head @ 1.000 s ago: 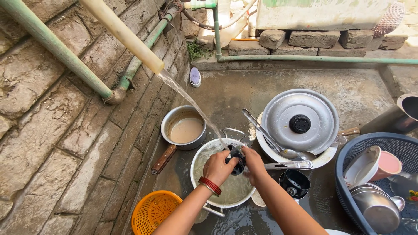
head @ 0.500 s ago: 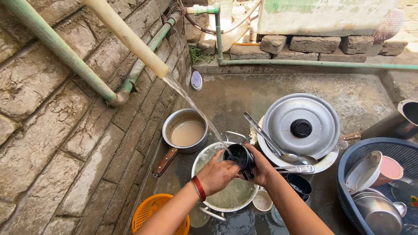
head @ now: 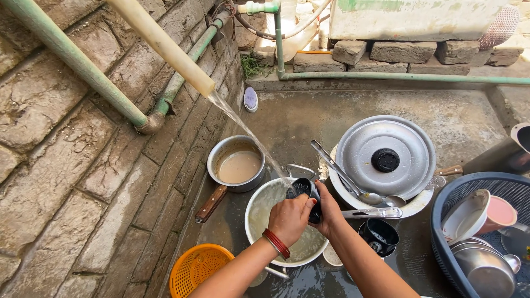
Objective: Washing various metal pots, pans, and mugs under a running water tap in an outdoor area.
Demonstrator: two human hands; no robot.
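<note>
Rinsing looks midway: the left hand (head: 288,216) and right hand (head: 328,212) both close their grip on a dark cup (head: 303,189) under the water stream (head: 248,132) above the steel basin (head: 259,207), while another dark cup (head: 380,236), a saucepan (head: 238,164) and a lidded pot (head: 385,160) wait unwashed.
</note>
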